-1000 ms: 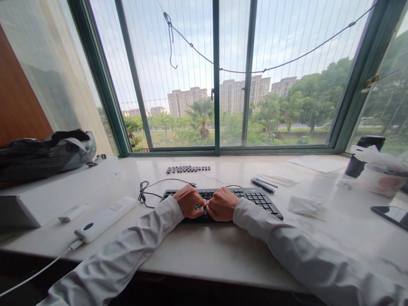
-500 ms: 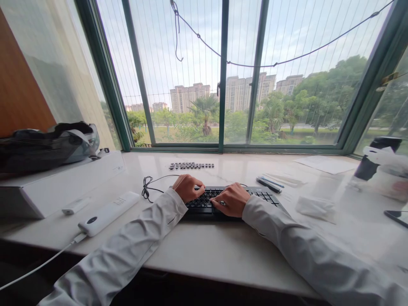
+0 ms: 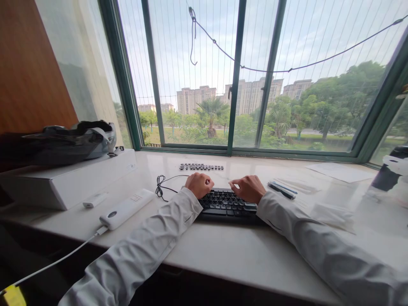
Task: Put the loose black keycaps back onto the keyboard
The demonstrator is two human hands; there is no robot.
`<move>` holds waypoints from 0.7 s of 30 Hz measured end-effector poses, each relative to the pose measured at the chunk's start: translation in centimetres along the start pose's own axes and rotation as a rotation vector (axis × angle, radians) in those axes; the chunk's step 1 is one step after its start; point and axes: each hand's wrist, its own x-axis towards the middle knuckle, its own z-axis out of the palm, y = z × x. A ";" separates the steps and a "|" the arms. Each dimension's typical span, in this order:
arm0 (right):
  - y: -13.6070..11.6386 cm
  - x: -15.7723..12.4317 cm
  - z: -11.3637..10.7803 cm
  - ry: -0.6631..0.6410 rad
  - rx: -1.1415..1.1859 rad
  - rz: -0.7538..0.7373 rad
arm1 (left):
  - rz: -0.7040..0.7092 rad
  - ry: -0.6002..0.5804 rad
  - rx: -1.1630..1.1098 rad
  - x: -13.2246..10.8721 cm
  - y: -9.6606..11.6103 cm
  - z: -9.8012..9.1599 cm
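Note:
A black keyboard lies on the pale counter, with bare sockets in its upper rows and keycaps on its lower rows. My left hand is curled at the keyboard's upper left, fingers pressed together; what they hold, if anything, is too small to name. Over the upper right part is my right hand, its thumb and index finger pinched toward the left; whatever is between them cannot be made out. Behind the keyboard, small loose keycaps lie in rows.
A white power bank with a cable, a small white device and a white box bearing a dark bag are at left. Pens, plastic bags and paper lie at right. A black cord is coiled beside my left hand.
My right hand has lifted off the middle keys and moved up and away from my left hand, uncovering lower keys. The whole view has shifted, with the scene further right.

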 end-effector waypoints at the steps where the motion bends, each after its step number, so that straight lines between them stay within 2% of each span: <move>1: 0.0 1.0 0.2 -0.022 -0.025 -0.011 | -0.018 -0.001 0.014 0.0 -0.1 0.1; 7: -1.1 8.9 2.0 -0.120 -0.088 -0.110 | -0.099 -0.087 0.106 0.2 -0.7 0.3; 12: -2.3 14.7 4.3 -0.188 -0.121 -0.097 | -0.112 -0.096 0.125 0.3 -0.9 0.1; 16: -3.0 17.4 6.2 -0.210 -0.128 -0.060 | -0.101 -0.100 0.137 0.3 -0.9 -0.1; 21: -3.4 18.9 7.9 -0.224 -0.133 -0.035 | -0.091 -0.096 0.139 0.3 -0.9 -0.3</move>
